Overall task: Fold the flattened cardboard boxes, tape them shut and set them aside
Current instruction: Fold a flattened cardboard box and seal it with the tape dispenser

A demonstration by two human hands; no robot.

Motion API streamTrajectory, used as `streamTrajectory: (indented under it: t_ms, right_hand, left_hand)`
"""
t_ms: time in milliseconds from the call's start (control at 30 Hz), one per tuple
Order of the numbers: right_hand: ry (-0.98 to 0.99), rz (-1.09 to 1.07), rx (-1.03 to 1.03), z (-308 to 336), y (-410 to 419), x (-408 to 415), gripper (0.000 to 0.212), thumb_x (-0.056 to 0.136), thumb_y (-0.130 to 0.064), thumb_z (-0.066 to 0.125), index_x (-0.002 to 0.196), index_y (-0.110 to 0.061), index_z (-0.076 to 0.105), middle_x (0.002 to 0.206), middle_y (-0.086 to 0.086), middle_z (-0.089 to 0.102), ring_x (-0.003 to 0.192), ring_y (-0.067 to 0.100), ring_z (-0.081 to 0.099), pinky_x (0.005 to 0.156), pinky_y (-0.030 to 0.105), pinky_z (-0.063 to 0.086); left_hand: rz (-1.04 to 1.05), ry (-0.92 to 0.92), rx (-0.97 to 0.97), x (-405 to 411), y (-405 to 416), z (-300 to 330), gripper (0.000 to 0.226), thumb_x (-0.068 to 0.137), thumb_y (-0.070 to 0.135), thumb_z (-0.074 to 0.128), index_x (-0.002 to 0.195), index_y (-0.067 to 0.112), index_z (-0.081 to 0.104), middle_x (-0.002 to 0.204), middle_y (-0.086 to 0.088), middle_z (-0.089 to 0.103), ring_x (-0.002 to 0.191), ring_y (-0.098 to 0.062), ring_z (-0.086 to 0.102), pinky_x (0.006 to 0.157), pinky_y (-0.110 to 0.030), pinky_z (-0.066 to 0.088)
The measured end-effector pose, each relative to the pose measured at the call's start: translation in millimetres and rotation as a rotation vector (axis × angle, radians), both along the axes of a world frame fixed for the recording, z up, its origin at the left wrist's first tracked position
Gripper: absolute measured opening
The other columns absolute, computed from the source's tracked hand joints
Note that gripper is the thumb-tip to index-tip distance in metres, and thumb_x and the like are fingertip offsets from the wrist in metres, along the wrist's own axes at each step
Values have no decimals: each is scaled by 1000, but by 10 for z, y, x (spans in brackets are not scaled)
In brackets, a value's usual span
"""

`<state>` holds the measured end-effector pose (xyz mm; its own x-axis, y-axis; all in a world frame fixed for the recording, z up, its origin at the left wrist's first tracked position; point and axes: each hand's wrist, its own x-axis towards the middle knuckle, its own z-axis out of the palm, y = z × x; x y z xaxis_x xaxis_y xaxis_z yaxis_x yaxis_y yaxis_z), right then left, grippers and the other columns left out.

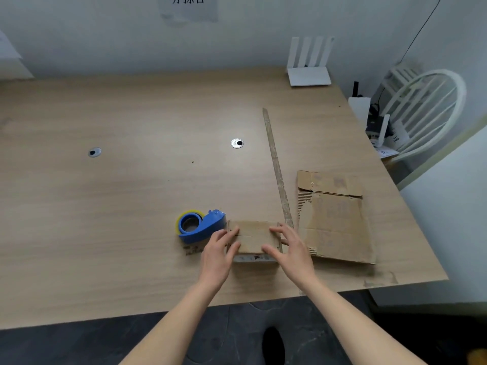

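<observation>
You have one small box folded up near the bench's front edge, towards its right end, with its top flaps down and a seam line showing across them. No tape is visible on that seam, so by the look of it the folding is done and the taping is not. A flattened box lies just right of it, unfolded, so that one is all to do; nothing is set aside yet. Your left hand presses the box's left end and your right hand its right end, fingers fairly straight on top, thumbs against the near side: each grip is a flat press rather than a curl. The tape dispenser sits just left of the box, beside your left fingers. A thin strip runs back from the box.
</observation>
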<state>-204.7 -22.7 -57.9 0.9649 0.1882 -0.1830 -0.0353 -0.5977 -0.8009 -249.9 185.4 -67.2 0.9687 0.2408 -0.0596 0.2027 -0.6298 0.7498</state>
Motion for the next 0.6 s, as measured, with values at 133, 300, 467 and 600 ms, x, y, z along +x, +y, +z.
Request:
streamTrajectory:
  t_ms: [133, 300, 467, 600]
  right_hand:
    - [20, 31, -74, -63, -42, 43, 39, 81, -45, 79, 115, -41, 60, 129, -24, 51, 129, 10, 51, 100, 29, 40]
    - [28, 15, -68, -164, -43, -14, 40, 85, -45, 76, 121, -43, 59, 153, -18, 40, 143, 10, 37, 113, 36, 32]
    - [67, 114, -84, -176, 185, -9, 60, 89, -44, 71, 144, -41, 47, 159, -14, 33, 146, 9, 31, 120, 42, 31]
    - [72, 106, -94, -186, 202, 55, 57, 90, -43, 70, 143, -40, 48, 153, -13, 44, 141, 10, 41, 116, 44, 39]
  left_hand:
    - [-76, 43, -3, 22, 3, 21, 42, 94, 33, 69, 135, 32, 63, 125, 6, 55, 113, -12, 57, 96, -31, 47]
    - [-70, 34, -6, 35, 19, -24, 41, 93, 30, 70, 133, 34, 64, 127, 8, 54, 113, -9, 56, 97, -30, 47]
    - [6, 132, -72, -103, 202, -158, 48, 94, 22, 69, 140, 33, 57, 109, 7, 62, 91, -9, 62, 91, -35, 52]
    - [-10, 129, -72, -52, 267, -183, 46, 91, 26, 73, 135, 33, 62, 105, 8, 63, 91, -10, 64, 89, -39, 54]
